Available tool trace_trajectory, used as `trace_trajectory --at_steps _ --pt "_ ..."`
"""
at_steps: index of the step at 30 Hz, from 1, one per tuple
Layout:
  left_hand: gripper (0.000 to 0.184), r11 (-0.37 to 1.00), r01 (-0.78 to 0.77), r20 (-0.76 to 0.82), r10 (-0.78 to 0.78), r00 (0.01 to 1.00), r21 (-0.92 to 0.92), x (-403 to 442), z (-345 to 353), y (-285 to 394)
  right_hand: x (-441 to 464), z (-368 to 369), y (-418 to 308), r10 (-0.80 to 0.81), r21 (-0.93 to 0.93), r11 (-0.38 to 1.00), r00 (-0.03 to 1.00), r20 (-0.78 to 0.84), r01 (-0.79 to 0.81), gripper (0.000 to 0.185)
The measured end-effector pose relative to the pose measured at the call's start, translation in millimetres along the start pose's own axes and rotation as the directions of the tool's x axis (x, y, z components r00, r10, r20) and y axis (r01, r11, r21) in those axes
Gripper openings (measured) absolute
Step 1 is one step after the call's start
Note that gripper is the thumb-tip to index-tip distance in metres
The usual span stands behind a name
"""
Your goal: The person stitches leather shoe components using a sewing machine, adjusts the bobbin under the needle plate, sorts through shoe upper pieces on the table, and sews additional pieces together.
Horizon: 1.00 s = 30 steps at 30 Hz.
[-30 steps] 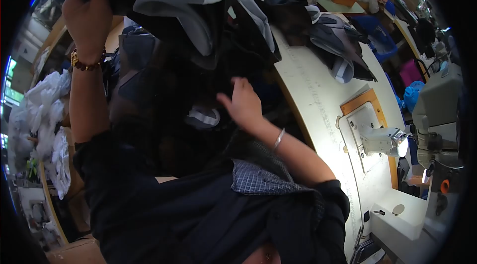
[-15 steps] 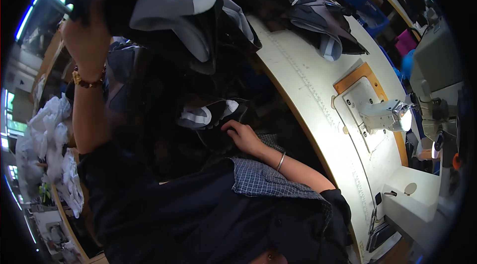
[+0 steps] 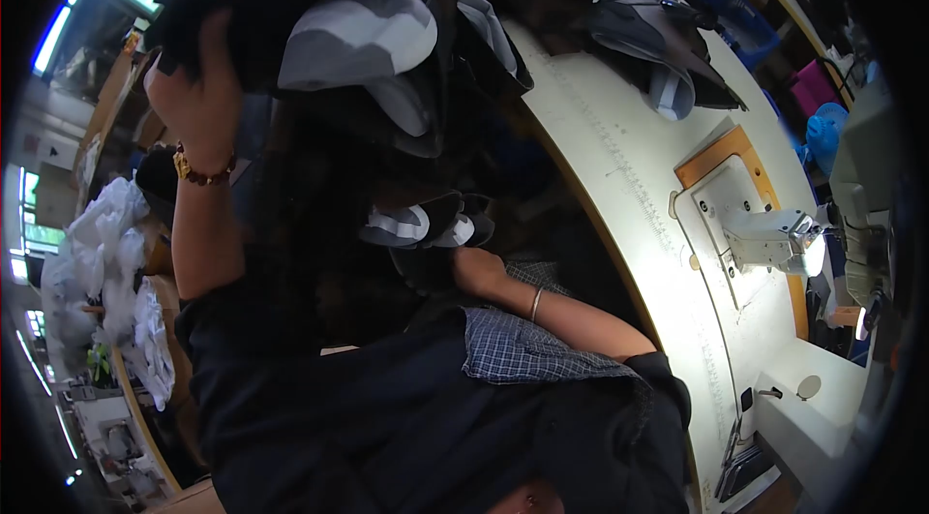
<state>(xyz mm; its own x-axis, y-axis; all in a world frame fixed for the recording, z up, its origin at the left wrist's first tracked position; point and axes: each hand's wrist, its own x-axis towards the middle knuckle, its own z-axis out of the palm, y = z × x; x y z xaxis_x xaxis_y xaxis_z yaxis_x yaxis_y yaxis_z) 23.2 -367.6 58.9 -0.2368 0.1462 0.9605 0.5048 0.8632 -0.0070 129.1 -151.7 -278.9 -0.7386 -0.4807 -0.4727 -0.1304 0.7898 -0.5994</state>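
Note:
My left hand [image 3: 198,93], with a beaded bracelet at the wrist, is raised at the upper left. Its fingers are closed on the edge of a black piece with grey lining, which looks like a bundle of shoe uppers [image 3: 363,35]. Lower down, in the dark space beside the table, my right hand [image 3: 479,272] is curled against smaller black pieces with grey and white inner parts, apparently shoe uppers [image 3: 411,222]. Its fingertips are hidden. A checked cloth [image 3: 532,345] lies under my right forearm.
A white sewing table [image 3: 619,156] curves along the right, carrying a post-bed sewing machine [image 3: 774,238]. More dark uppers [image 3: 658,40] lie on its far end. White plastic bags [image 3: 106,253] stand at the left, and a blue crate [image 3: 731,20] is behind the table.
My left hand and the bundle have shifted slightly right and down. My right hand has curled more tightly, and the small uppers near it have moved together. The whole view has shifted slightly.

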Motion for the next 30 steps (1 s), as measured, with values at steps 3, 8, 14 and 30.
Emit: trace_trajectory --at_steps 3,8,14,30 --pt "0.014 1.000 0.008 0.019 -0.008 1.000 -0.012 -2 2 2 14 7 -3 -0.113 0.047 0.992 0.993 -0.038 0.115 0.026" --pt "0.011 0.997 0.057 0.041 -0.055 0.998 -0.053 3 2 5 35 8 2 -0.196 -0.173 0.965 0.980 0.031 0.198 0.022" --pt "0.011 0.990 -0.136 0.208 0.142 0.968 -0.045 34 -8 33 45 8 6 -0.182 -0.346 0.914 0.975 0.125 0.214 0.033" --pt "0.030 0.554 0.759 0.922 0.040 0.386 -0.342 106 163 172 -249 -196 -18 -0.478 -0.475 0.878 0.065 -0.876 0.064 0.074"
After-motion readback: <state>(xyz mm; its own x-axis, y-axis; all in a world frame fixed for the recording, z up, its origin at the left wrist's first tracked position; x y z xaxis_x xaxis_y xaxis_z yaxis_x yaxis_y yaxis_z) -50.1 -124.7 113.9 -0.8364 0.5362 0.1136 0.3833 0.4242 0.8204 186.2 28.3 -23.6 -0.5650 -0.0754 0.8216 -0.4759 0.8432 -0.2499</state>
